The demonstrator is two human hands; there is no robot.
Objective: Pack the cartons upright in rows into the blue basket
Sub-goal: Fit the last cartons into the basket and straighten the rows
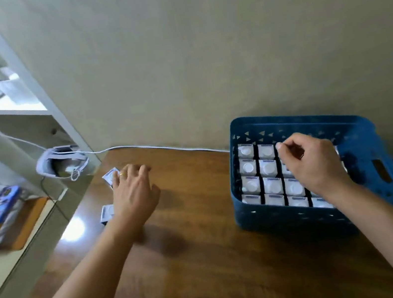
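Observation:
The blue basket (pixel 291 216) stands on the right of the wooden table. Several white cartons (pixel 271 184) with round caps stand upright in rows inside it. My right hand (pixel 310 162) is inside the basket over the third column; whether its curled fingers hold a carton is hidden. My left hand (pixel 133 194) hovers palm down, fingers apart, over the table's left edge. One loose carton (pixel 110 175) lies just beyond its fingers. Another carton (pixel 106 213) lies at its left side, partly hidden by the hand.
A white cable (pixel 163 146) runs along the wall behind the table to a white device (pixel 61 163) at the left. A white shelf unit (pixel 26 110) stands at the far left. The wall is close behind the basket.

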